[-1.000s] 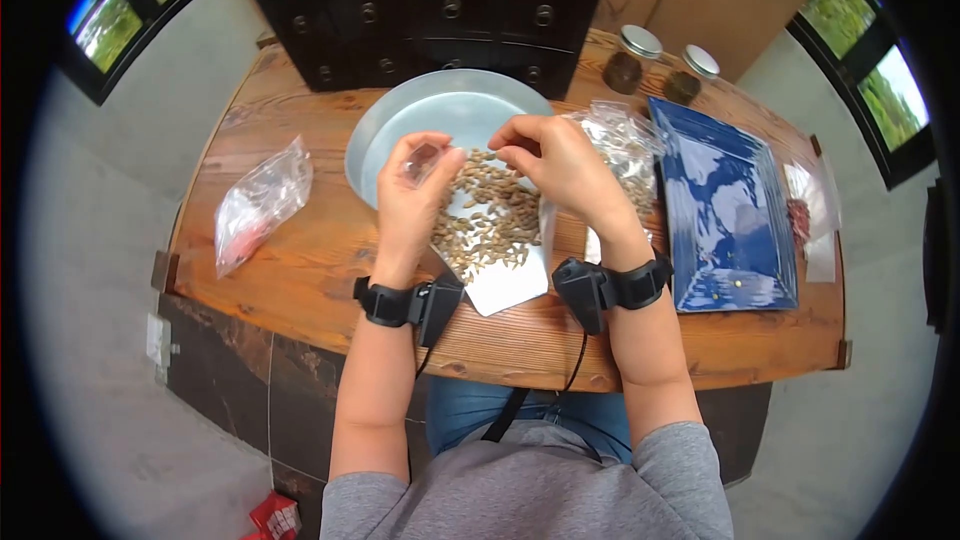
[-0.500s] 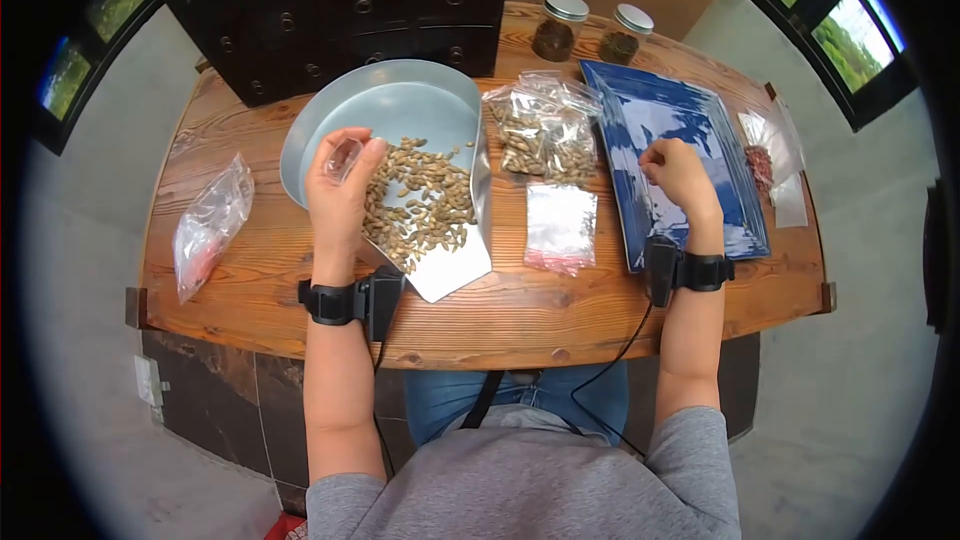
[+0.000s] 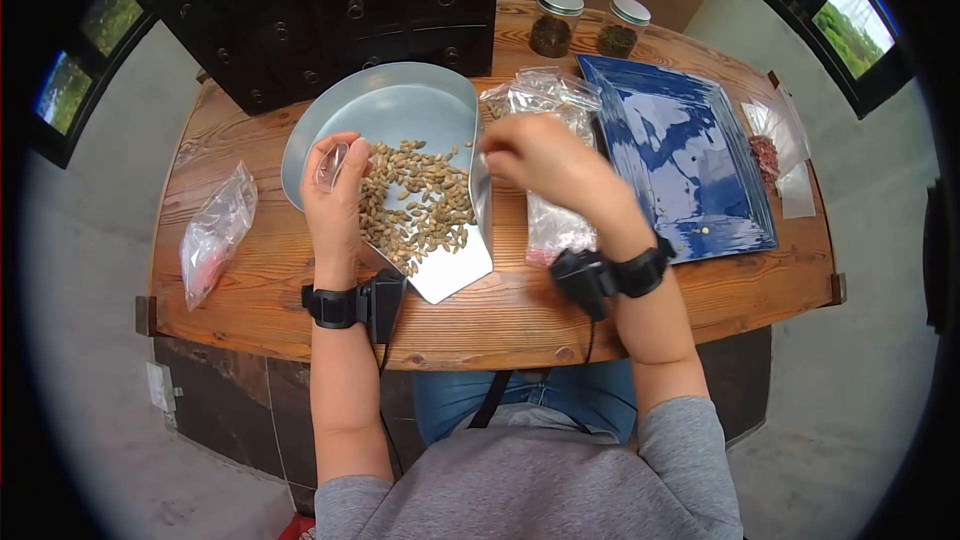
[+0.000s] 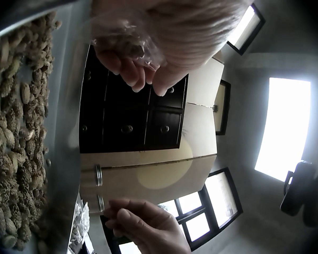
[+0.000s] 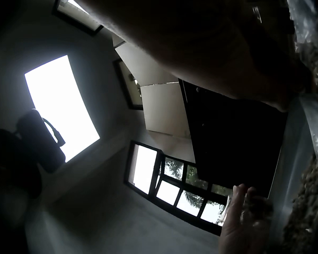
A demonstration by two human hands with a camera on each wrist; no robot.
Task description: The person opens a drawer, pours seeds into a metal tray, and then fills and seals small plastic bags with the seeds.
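My left hand (image 3: 335,210) grips a small clear plastic bag (image 3: 329,164) over the left side of a metal pan (image 3: 400,105). In the left wrist view a dark bit shows inside that bag (image 4: 132,46). Dried brown burs (image 3: 430,202) lie spread in the pan's front half, near its flat lip. To the right of the pan's rim is my right hand (image 3: 555,168), blurred, above some plastic bags. Its fingers (image 4: 124,216) bend loosely in the left wrist view, and nothing shows between them.
Right of the bags of burs (image 3: 545,90) lies a blue rectangular plate (image 3: 690,160) with a few tiny pale bits. Two lidded jars (image 3: 553,35) stand behind. A clear bag (image 3: 218,230) lies at left, reddish pieces (image 3: 764,157) at far right. A dark drawer cabinet (image 3: 320,20) backs the table.
My right hand went from above the burs out to the blue plate, then came back left to beside the pan. My left hand keeps hold of the small bag. The head view shifted too.
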